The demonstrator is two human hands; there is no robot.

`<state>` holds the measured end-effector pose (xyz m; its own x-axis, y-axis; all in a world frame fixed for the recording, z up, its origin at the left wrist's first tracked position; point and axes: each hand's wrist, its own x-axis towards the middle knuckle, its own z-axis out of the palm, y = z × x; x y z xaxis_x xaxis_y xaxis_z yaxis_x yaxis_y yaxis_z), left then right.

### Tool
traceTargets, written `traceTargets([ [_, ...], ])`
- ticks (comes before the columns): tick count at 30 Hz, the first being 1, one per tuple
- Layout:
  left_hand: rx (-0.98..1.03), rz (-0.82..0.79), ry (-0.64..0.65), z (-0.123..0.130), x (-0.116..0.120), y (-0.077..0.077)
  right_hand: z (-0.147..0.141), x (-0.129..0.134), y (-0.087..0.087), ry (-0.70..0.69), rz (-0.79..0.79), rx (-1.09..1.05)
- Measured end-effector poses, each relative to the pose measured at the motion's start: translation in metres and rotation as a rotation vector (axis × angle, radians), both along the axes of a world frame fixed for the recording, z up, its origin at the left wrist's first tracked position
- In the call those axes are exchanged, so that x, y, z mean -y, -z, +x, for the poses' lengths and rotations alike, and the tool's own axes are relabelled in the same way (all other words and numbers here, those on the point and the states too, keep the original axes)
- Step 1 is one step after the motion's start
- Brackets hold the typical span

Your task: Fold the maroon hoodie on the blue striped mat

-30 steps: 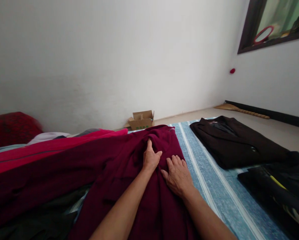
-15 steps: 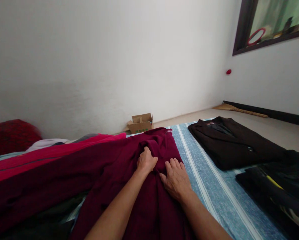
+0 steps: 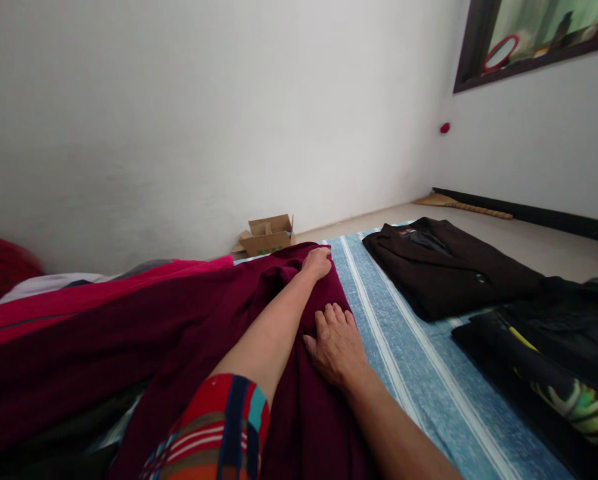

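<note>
A maroon garment (image 3: pixel 219 300) lies spread on the blue striped sheet, one sleeve stretching left. My left hand (image 3: pixel 317 262) is closed on the garment's far edge, near its top corner. Closer to me, my right hand (image 3: pixel 339 345) rests flat on the cloth near the right edge, its fingers a little apart. Folds bunch up beside my left forearm, which has a plaid sleeve.
To the right are a folded dark brown jacket (image 3: pixel 449 270) and black folded clothes (image 3: pixel 553 353). Pink clothing (image 3: pixel 179 277) lies at the left. A cardboard box (image 3: pixel 267 237) stands by the wall; a broom (image 3: pixel 461 203) lies on the floor.
My left hand has moved forward and right from the bunched middle to the garment's far corner. My right hand stays on the cloth. The view has shifted slightly.
</note>
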<state>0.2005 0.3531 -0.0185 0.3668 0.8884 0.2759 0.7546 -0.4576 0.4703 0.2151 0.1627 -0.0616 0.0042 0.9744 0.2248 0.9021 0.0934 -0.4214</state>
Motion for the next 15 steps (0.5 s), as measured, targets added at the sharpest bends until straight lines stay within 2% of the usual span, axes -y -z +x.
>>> traceTargets([
  [3,-0.055,-0.044,0.006,0.002,-0.014,0.019,0.000,0.000,-0.001,0.001,-0.001,-0.010],
  [6,-0.143,-0.057,-0.021,0.000,-0.019,0.030,0.001,0.000,-0.002,0.000,-0.008,-0.017],
  [10,-0.290,-0.053,-0.031,0.002,-0.022,0.036,0.001,0.001,-0.004,-0.008,-0.015,-0.027],
  [15,-0.418,0.006,-0.002,0.005,-0.019,0.036,0.002,0.001,-0.005,-0.001,-0.020,-0.036],
])
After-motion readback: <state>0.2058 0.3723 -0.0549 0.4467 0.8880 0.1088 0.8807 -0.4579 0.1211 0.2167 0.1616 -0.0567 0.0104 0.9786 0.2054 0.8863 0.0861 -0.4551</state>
